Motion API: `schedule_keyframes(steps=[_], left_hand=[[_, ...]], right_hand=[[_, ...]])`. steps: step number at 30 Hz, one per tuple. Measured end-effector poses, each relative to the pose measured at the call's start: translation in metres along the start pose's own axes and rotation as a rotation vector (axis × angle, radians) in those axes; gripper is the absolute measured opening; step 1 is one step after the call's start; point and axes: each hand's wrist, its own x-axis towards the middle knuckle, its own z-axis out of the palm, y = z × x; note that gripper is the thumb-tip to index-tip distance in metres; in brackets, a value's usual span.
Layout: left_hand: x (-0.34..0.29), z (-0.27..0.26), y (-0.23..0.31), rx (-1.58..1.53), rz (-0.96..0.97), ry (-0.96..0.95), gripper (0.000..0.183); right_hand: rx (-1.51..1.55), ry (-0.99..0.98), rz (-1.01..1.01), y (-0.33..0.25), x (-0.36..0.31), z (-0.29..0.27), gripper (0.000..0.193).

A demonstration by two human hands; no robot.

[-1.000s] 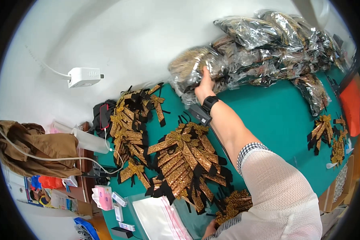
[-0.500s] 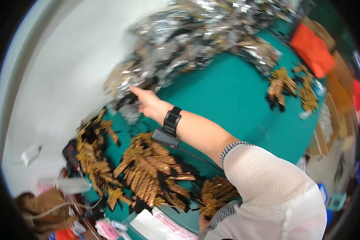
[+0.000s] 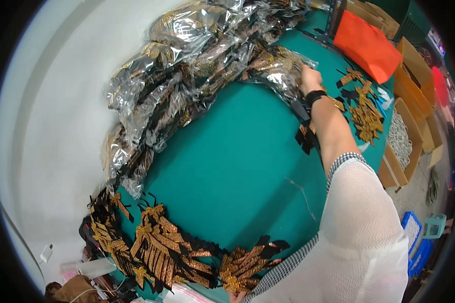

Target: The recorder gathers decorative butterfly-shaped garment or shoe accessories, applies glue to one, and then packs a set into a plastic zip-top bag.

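My right hand point(image 3: 312, 81) is stretched out over the far right of the table. Its fingers are curled on the right end of a clear plastic bag point(image 3: 283, 73) with gold and black pieces inside. A black band circles that wrist, with a small dark device on it. At the bottom edge my left hand point(image 3: 237, 297) shows only in part, closed at the lower end of a bunch of gold-and-black glittery bows point(image 3: 235, 270). Left of this bunch lie a wider fan of similar bows point(image 3: 162, 247) and another bunch point(image 3: 111, 240).
A long heap of plastic-wrapped bows point(image 3: 187, 76) curves along the white wall on the green table point(image 3: 232, 151). Loose gold bows point(image 3: 366, 116) and an orange-red bag point(image 3: 366, 45) lie at the right. Cardboard boxes point(image 3: 409, 131) and blue crates point(image 3: 414, 237) stand beyond the table's right edge.
My right hand has swung from the left end of the plastic-wrapped heap to the bag at its right end. The view has shifted; my left hand remains at the bow bunch.
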Motion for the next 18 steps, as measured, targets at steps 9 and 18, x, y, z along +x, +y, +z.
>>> schedule_keyframes(steps=[9,18], left_hand=[[0.035,0.008,0.027,-0.072,-0.012,0.025,0.038],[-0.008,-0.021,0.043,-0.114,-0.083,0.005,0.038]], right_hand=[[0.336,-0.392,0.125,0.022,0.079,0.026,0.053],[0.747,-0.821,0.286,-0.024,-0.033,0.001,0.079]])
